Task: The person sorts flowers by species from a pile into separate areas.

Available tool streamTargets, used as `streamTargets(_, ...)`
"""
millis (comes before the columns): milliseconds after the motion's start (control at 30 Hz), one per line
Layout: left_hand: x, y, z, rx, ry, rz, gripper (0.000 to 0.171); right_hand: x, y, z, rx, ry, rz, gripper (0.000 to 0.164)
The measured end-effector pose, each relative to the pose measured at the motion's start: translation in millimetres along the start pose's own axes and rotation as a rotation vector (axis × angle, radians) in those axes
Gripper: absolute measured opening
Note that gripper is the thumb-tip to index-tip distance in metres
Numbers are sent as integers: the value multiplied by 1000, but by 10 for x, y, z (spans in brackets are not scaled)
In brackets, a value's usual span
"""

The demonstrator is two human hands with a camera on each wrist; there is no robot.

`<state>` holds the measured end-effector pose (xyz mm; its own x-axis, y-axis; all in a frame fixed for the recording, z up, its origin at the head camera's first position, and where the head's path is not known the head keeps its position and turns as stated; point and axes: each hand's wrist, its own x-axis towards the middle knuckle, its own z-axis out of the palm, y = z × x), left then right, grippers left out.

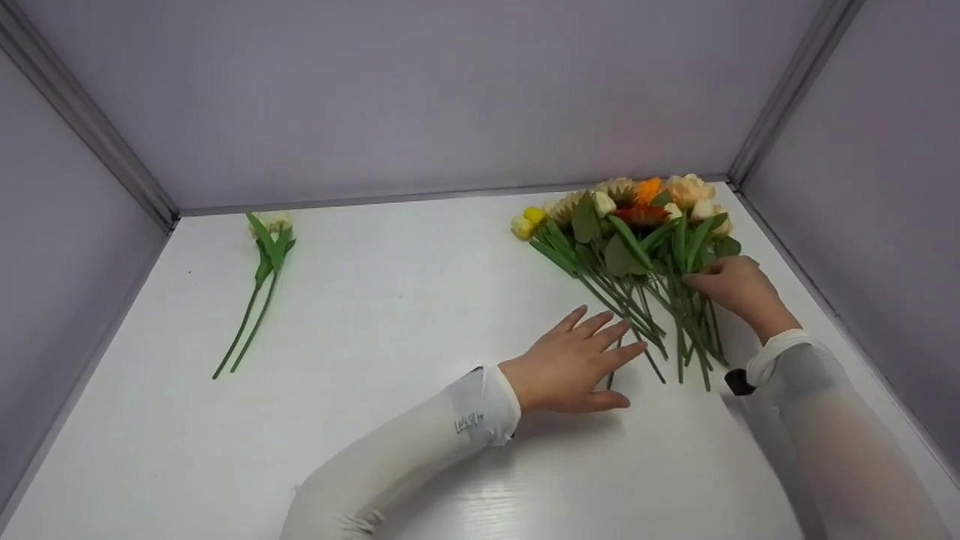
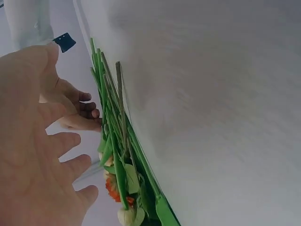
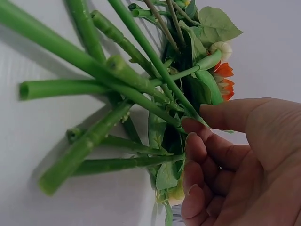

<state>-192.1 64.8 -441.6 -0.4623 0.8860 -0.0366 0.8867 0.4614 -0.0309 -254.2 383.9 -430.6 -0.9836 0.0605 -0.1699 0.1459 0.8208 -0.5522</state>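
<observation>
A pile of artificial flowers [image 1: 645, 217], with yellow, cream, peach and orange heads, lies at the back right of the white table. Its green stems [image 1: 679, 330] fan out toward the front. At the pile's right side, my right hand [image 1: 739, 289] pinches a green flower stem [image 3: 155, 70] between thumb and index finger, the other fingers curled. My left hand [image 1: 574, 364] is spread, palm down, near the stem ends on the left, and holds nothing. In the left wrist view, the left hand [image 2: 42, 146] appears apart from the stems.
Two white flowers with green stems [image 1: 259, 315] lie apart at the table's left. Grey panels stand behind the table [image 1: 375, 300] and on both sides. A small black piece [image 1: 739, 382] sits at the right cuff.
</observation>
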Motion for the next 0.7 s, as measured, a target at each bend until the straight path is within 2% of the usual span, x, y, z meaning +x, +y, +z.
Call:
streamTargets(167,88,112,54,-19,-20,17,79,18,10,32,21,-14,21,48)
streamTargets(300,117,143,72,-31,-29,14,78,37,16,50,36,-11,31,47)
streamTargets(500,105,115,94,-37,-27,9,77,52,29,62,67,5,50,43)
streamTargets(700,68,36,85,-81,21,4,72,61,27,51,144,43,75,38)
